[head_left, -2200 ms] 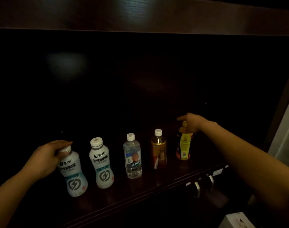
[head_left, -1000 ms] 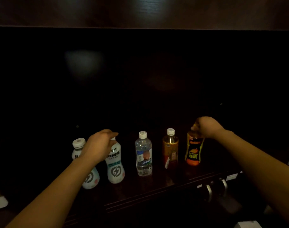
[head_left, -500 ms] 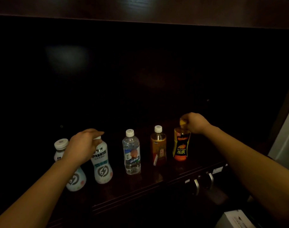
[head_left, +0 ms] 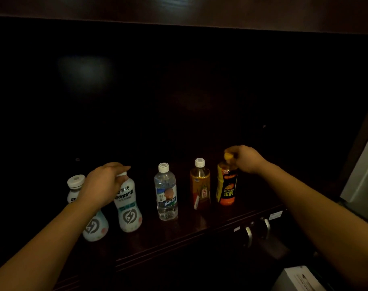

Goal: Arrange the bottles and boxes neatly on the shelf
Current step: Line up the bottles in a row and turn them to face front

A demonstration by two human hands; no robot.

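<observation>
Five bottles stand upright in a row on the dark shelf (head_left: 178, 234), with both of your hands on bottle tops.

Your left hand (head_left: 101, 185) closes its grip around the neck of the second white bottle (head_left: 128, 208), partly hiding the first white bottle (head_left: 76, 185) just beside it. Your right hand (head_left: 245, 158) grips the yellow cap of the orange Hi-Tiger bottle (head_left: 226, 190) at the row's right end. Between them stand the clear water bottle (head_left: 166, 194) and the amber tea bottle (head_left: 199, 185), each apart from its neighbours.
</observation>
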